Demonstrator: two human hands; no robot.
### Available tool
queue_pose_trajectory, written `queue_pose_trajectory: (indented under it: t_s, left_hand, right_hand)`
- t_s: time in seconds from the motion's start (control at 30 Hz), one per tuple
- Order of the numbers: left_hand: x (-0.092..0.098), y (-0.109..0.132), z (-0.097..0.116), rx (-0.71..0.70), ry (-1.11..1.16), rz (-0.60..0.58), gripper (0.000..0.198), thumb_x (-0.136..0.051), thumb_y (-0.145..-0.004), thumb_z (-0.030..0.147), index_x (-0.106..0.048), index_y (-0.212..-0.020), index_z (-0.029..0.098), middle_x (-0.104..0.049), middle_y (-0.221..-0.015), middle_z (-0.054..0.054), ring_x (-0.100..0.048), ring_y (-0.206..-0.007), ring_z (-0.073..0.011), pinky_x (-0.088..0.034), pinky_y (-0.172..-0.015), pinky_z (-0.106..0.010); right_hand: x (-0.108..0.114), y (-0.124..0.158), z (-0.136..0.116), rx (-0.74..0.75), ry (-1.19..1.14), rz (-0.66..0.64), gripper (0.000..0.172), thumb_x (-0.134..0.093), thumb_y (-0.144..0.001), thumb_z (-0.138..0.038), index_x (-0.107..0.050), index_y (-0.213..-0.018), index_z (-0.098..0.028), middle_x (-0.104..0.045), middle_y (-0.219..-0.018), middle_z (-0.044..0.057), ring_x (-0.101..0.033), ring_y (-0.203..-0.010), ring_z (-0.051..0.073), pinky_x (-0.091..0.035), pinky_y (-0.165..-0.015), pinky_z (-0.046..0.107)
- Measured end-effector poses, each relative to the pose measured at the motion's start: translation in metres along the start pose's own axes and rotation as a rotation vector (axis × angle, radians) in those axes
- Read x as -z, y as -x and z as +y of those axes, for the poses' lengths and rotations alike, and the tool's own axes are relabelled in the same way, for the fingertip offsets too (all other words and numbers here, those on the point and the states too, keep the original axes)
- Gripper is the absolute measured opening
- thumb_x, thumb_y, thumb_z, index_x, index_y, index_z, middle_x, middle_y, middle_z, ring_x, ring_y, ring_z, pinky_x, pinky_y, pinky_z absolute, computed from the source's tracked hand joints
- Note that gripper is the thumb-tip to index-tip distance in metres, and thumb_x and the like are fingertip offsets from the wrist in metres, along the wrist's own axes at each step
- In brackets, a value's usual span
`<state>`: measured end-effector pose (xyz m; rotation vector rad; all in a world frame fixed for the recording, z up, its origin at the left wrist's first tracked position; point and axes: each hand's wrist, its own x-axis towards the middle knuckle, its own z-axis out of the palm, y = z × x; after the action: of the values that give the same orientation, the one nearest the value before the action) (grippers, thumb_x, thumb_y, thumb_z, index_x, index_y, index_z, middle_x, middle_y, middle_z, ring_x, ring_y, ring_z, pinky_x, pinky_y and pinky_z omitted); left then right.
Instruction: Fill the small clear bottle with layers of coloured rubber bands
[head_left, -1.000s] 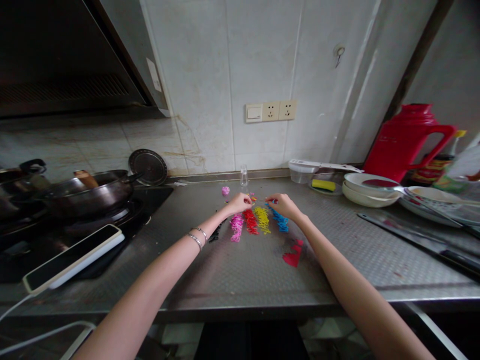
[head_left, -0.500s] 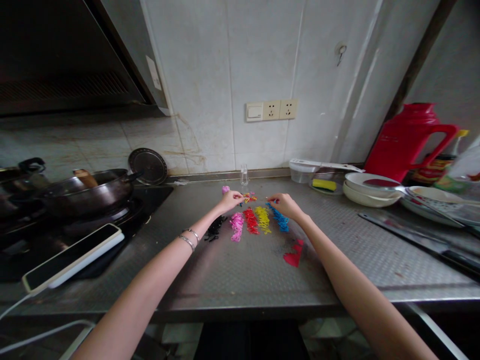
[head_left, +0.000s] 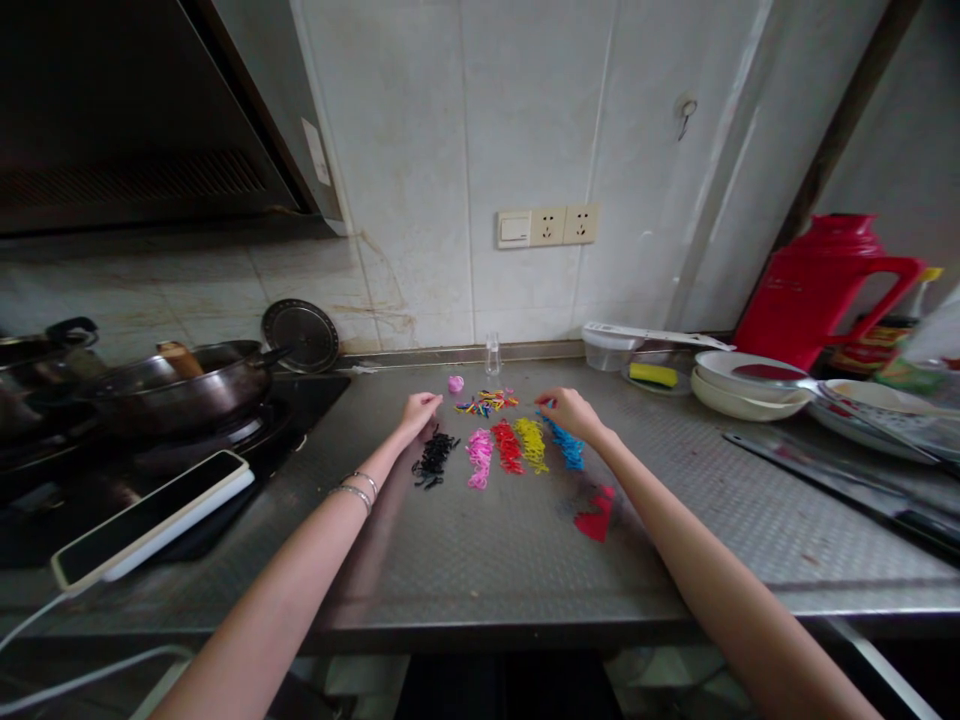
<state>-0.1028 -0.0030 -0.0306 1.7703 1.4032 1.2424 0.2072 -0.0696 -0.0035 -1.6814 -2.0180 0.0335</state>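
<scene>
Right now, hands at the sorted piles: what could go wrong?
1. The pink pile, red pile and yellow pile lie nearly touching; a brush of the right hand or its forearm could mix them.
2. The left hand is right at the black pile; a sweep could scatter it.
3. The small glass vial stands just behind the mixed pile; a reach might tip it.

Right hand (head_left: 574, 412) hides top of blue pile (head_left: 568, 450).

A wok (head_left: 180, 385) and phone (head_left: 150, 520) sit well left of the left hand (head_left: 418, 410); bowls (head_left: 742, 385), sponge (head_left: 652, 374) and red jug (head_left: 825, 285) sit right of the right hand (head_left: 570, 410).
</scene>
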Motion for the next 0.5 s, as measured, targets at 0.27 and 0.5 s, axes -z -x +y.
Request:
queue_pose_trajectory:
  t_s: [0.27, 0.5]
  left_hand:
    - [0.002, 0.000, -0.004, -0.019, -0.002, 0.009, 0.036, -0.048, -0.071, 0.045, -0.062, -0.068, 0.011, -0.044, -0.044, 0.003, -0.037, -0.042, -0.0074, -0.026, -0.045, -0.020]
    - [0.001, 0.000, -0.005, -0.026, -0.026, 0.004, 0.037, -0.046, -0.073, 0.044, -0.062, -0.068, 0.011, -0.043, -0.043, 0.003, -0.037, -0.043, -0.0077, -0.028, -0.046, -0.020]
  right_hand:
    - [-0.012, -0.038, -0.008, -0.028, 0.118, -0.116, 0.029, -0.050, -0.072, -0.022, -0.066, -0.096, -0.024, -0.066, -0.097, 0.005, -0.059, -0.089, 0.019, -0.043, -0.068, 0.023]
    - [-0.034, -0.056, -0.010, -0.022, 0.114, -0.128, 0.029, -0.049, -0.076, -0.027, -0.065, -0.099, -0.023, -0.066, -0.098, 0.007, -0.060, -0.087, 0.018, -0.044, -0.066, 0.022]
